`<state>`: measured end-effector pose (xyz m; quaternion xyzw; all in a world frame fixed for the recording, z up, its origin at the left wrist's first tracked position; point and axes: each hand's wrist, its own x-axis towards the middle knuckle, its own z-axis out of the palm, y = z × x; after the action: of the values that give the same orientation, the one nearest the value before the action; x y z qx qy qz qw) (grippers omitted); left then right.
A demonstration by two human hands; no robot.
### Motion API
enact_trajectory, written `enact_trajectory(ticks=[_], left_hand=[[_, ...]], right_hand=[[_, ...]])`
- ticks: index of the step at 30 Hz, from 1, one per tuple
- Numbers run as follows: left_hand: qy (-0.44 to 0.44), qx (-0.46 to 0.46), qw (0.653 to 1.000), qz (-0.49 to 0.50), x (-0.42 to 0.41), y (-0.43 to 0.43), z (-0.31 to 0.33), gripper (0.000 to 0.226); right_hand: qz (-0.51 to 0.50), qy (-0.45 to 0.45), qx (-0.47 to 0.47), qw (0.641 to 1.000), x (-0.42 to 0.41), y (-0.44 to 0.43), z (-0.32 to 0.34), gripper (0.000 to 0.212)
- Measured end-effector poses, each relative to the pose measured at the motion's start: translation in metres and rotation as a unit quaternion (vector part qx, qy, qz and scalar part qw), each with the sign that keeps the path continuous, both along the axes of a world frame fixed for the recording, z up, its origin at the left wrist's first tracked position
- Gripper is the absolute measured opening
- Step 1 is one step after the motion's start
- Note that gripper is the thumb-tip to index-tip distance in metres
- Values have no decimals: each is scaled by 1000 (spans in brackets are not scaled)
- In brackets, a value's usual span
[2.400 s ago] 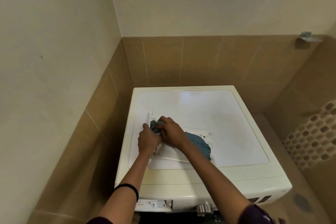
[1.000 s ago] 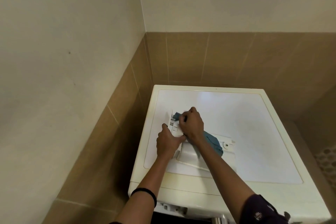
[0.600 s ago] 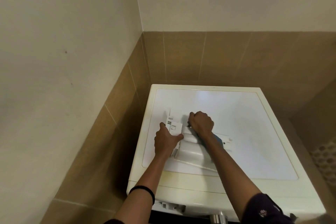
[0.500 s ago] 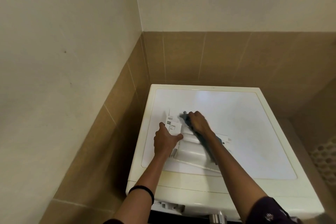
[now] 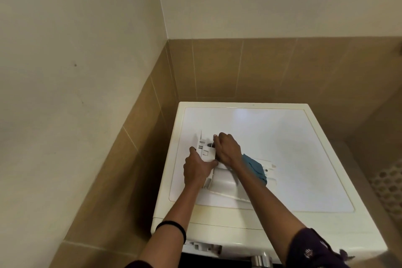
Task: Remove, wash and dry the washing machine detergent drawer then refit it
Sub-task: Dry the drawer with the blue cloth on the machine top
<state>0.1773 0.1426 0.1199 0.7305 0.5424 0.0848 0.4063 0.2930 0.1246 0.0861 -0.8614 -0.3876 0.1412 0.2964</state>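
The white detergent drawer [image 5: 221,183] lies on top of the white washing machine [image 5: 282,137], toward its left side. My left hand [image 5: 196,167] grips the drawer's left edge, thumb across its top. My right hand [image 5: 227,148] holds a blue-grey cloth [image 5: 255,167] bunched in its fingers and presses it into the drawer's far end. The loose end of the cloth trails out to the right under my wrist. The empty drawer slot [image 5: 202,247] shows at the machine's front, at the bottom edge.
The machine stands in a corner with brown tiled walls [image 5: 239,67] behind and to the left. A metal knob [image 5: 260,261] sticks out of the machine's front. A patterned tile surface [image 5: 389,183] shows at the far right.
My right hand has rubbed the cloth back and forth along the drawer and now works at its far end. My left hand has kept its grip on the drawer's left edge.
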Motion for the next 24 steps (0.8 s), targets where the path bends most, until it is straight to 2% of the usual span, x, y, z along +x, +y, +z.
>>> enact_trajectory(ticks=[3,6,10,14,19,24], left_hand=[[-3,-5,1000,3,1,1,-2,78],[-3,-2,1000,3,1,2,-3,80],[-3,1,1000,1,1,2,-3,78],[-9,-5,1000,5,-1,4,-4,72],[-33,6,999,9,-5,2,-4,66],[-163,99,982,-14,-15,-9,-8,66]], right_hand=[[-23,34,77,996,0,-2,-6,40],[-48,81,194,977,-3,-1,-5,34],[-33,103,234,966,-2,0,-4,42],[-97,213,341,911,9,-14,-5,48],[-143,267,391,869,21,-44,17,56],[-245,285,464,802,31,-65,74,52]])
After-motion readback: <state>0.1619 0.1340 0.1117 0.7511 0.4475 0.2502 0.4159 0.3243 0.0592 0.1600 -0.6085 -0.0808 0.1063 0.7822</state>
